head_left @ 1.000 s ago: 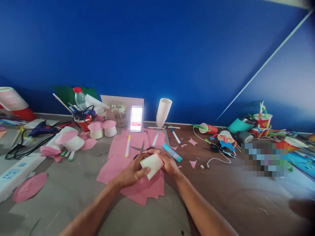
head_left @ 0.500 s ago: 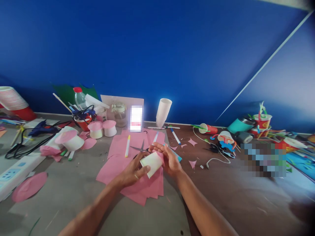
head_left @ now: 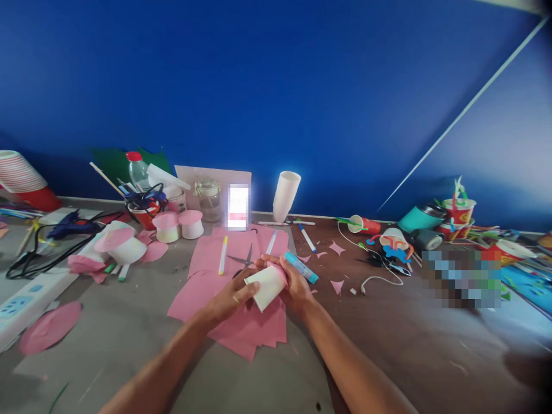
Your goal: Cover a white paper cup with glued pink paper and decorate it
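Observation:
My left hand (head_left: 237,295) grips a white paper cup (head_left: 268,289), its thumb along the near side. The cup lies tilted, with pink paper (head_left: 281,272) showing at its right end. My right hand (head_left: 296,287) is cupped round that pink end, its fingers curled over the paper and partly hidden behind the cup. Below both hands is a stack of pink paper sheets (head_left: 248,336). Open scissors (head_left: 245,259) lie on the sheets just beyond my left hand, their handles mostly hidden. A blue glue stick (head_left: 302,268) rests beside my right hand.
Two white cups (head_left: 192,230) with pink paper tops stand at the left, near another cup (head_left: 129,248) on its side. A power strip (head_left: 30,305) is at far left. Pink scraps (head_left: 337,287) and a white cable (head_left: 382,280) lie right. A stack of cups (head_left: 284,195) leans at the wall.
My right hand has shifted slightly left and closed round the pink-covered end of the cup. The glue stick behind it shows more fully now. The cup has barely moved.

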`<state>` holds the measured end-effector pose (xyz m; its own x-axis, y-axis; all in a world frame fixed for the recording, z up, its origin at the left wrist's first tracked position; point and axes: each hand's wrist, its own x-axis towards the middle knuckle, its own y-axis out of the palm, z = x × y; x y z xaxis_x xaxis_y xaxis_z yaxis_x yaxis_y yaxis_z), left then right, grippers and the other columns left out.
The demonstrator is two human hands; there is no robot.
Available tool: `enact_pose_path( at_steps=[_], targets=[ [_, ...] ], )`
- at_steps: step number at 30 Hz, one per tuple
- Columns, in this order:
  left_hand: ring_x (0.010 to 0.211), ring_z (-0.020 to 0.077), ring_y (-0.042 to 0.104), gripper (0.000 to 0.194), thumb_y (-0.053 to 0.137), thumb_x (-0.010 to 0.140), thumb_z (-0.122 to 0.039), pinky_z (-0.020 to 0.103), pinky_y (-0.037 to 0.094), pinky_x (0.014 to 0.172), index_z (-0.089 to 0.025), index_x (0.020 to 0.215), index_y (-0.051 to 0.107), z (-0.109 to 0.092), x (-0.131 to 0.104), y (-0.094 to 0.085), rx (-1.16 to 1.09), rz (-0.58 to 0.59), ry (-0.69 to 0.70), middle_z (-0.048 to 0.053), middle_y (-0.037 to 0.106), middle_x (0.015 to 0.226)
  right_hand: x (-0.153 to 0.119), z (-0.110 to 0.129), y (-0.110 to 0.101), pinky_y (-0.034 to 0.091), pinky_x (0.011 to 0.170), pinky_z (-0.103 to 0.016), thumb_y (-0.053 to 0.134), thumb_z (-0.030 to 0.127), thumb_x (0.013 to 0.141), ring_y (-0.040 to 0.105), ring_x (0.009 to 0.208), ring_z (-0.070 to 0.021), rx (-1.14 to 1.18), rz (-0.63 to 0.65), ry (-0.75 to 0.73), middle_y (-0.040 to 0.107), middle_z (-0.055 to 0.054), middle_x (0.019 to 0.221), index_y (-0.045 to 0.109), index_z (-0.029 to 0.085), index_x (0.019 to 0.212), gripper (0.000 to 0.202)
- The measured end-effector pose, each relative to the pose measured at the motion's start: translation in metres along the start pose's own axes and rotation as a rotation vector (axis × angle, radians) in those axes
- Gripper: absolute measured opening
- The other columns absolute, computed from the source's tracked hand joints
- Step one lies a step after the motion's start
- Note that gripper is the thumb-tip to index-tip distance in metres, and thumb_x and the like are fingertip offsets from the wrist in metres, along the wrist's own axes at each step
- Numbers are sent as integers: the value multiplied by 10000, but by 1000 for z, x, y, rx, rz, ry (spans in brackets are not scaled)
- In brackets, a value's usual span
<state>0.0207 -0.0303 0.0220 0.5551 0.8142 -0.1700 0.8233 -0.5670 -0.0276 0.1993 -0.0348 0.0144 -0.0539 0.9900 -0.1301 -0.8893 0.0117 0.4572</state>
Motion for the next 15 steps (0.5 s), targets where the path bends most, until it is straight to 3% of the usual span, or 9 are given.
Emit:
enact_pose_path(
  at_steps=[7, 11, 15],
  targets=[
    [668, 149, 550, 558, 617, 828, -609, 278, 461, 617, -167, 1169, 602, -3, 1, 1, 1, -10, -4, 27, 616, 849, 1, -3, -1, 573, 893, -469, 728, 688, 730, 736, 998, -339, 18, -21, -7, 811, -117, 992, 801, 194, 923, 535],
    [679, 174, 576, 520, 574, 851, -590, 295, 471, 625, -209, 1203, 607, 0, 1, 3, 36, -37, 25, 30, 649, 849, 1, -6, -1, 583, 875, -467, 667, 678, 794, 742, 981, -329, -19, -25, -39, 806, -108, 1013, 791, 213, 935, 501],
    [709, 211, 604, 553, 571, 841, -613, 313, 479, 631, -174, 1175, 617, 3, 2, 5, 45, -82, 36, 45, 668, 835, 3, -11, -3, 602, 805, -471, 587, 702, 844, 751, 922, -320, -82, -42, -74, 806, -103, 1002, 781, 234, 936, 514]
  ],
)
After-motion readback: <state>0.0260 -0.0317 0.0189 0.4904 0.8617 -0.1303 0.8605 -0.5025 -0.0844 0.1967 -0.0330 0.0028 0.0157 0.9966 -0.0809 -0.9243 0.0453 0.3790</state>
